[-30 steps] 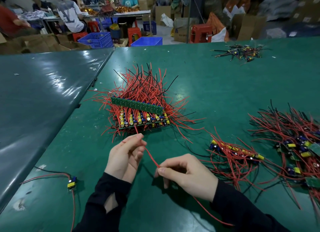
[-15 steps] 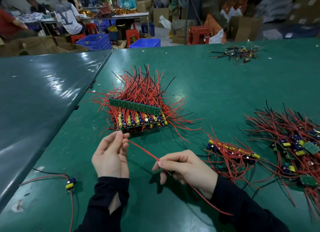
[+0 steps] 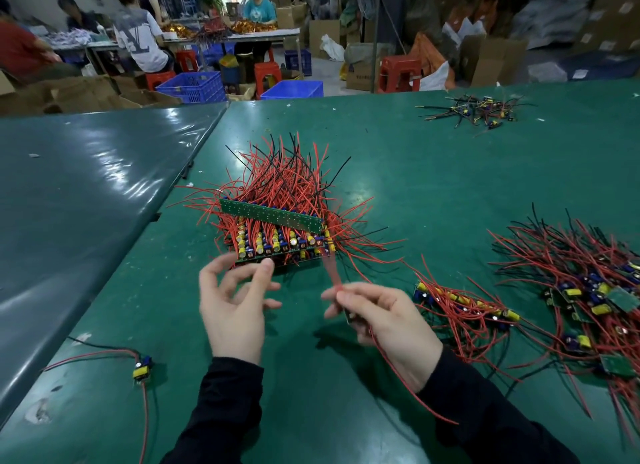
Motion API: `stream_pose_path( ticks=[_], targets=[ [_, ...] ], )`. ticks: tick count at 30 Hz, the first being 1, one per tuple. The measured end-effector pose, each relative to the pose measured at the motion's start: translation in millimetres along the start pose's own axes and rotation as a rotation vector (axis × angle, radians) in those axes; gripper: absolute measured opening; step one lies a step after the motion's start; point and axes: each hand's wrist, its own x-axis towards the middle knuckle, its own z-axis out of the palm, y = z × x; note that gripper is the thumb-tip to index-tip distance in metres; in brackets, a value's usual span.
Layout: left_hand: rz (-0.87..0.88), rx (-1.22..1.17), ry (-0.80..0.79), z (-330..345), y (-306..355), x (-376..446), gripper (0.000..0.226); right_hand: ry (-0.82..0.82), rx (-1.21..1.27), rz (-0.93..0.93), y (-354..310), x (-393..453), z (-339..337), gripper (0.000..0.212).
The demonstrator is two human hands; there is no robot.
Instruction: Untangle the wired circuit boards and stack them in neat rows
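A stack of circuit boards [image 3: 277, 245] stands in rows at the table's middle, red and black wires fanning up behind it. My right hand [image 3: 384, 321] pinches a small wired board, mostly hidden in the fingers; its red wire [image 3: 330, 269] rises blurred from my fingertips, and another red wire trails down past my wrist. My left hand [image 3: 232, 308] hovers just in front of the stack, fingers spread and holding nothing. A small tangle of boards [image 3: 460, 304] lies right of my right hand. A larger tangled pile [image 3: 588, 290] lies at the right edge.
A single wired board [image 3: 141, 368] lies at the lower left on the green table [image 3: 433, 193]. Another small tangle [image 3: 478, 110] sits at the far right back. A second table [image 3: 79, 193] adjoins on the left. People work at benches beyond, among crates and stools.
My left hand let go of the red wire and opened its fingers. The right hand swung the wire upward toward the stack's right end.
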Motion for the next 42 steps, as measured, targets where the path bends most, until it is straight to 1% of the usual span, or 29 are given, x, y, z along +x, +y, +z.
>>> stream_pose_path(
  ticks=[1, 3, 5, 6, 8, 10, 13, 16, 17, 21, 24, 26, 29, 32, 35, 39, 42],
  targets=[
    [-0.079, -0.023, -0.068, 3, 1, -4, 0.027, 0.042, 0.095, -0.008, 0, 1, -1, 0.018],
    [-0.267, -0.047, -0.284, 9, 1, -12, 0.031, 0.094, 0.254, -0.006, -2, 3, -3, 0.011],
    [-0.421, -0.053, -0.522, 13, 1, -20, 0.032, 0.125, 0.349, 0.002, -2, 4, -5, 0.014],
    [-0.460, -0.031, -0.614, 14, 0, -24, 0.033, 0.142, 0.367, 0.003, -2, 4, -5, 0.017],
    [-0.481, 0.062, -0.711, 15, -3, -28, 0.034, 0.164, 0.335, -0.012, -1, 3, -5, 0.018],
    [-0.482, 0.134, -0.753, 14, -5, -30, 0.031, 0.169, 0.236, -0.046, -2, 2, -4, 0.016],
    [-0.495, 0.114, -0.826, 13, -3, -30, 0.023, 0.179, 0.150, -0.084, -1, 3, -5, 0.013],
    [-0.542, 0.028, -0.846, 12, -2, -30, 0.024, 0.174, 0.117, -0.093, 0, 4, -6, 0.027],
    [-0.560, 0.016, -0.849, 12, -3, -29, 0.023, 0.166, 0.113, -0.102, 1, 4, -7, 0.029],
    [-0.638, -0.023, -0.873, 9, -3, -28, 0.016, 0.143, 0.099, -0.134, 3, 5, -9, 0.026],
    [-0.640, -0.009, -0.861, 9, -3, -29, 0.013, 0.157, 0.082, -0.130, 3, 5, -9, 0.027],
    [-0.622, 0.019, -0.838, 9, -4, -30, 0.011, 0.176, 0.014, -0.126, 4, 5, -9, 0.022],
    [-0.582, 0.093, -0.791, 10, -7, -31, 0.006, 0.210, -0.052, -0.135, 5, 5, -11, 0.002],
    [-0.515, 0.187, -0.739, 13, -11, -33, 0.012, 0.240, -0.087, -0.147, 6, 6, -13, 0.003],
    [-0.443, 0.251, -0.721, 13, -13, -34, 0.013, 0.245, -0.097, -0.152, 7, 6, -12, 0.005],
    [-0.449, 0.166, -0.753, 15, -12, -36, 0.012, 0.245, -0.047, -0.181, 8, 7, -11, 0.006],
    [-0.392, 0.165, -0.729, 16, -14, -38, 0.014, 0.237, -0.045, -0.181, 8, 7, -11, 0.006]
  ],
)
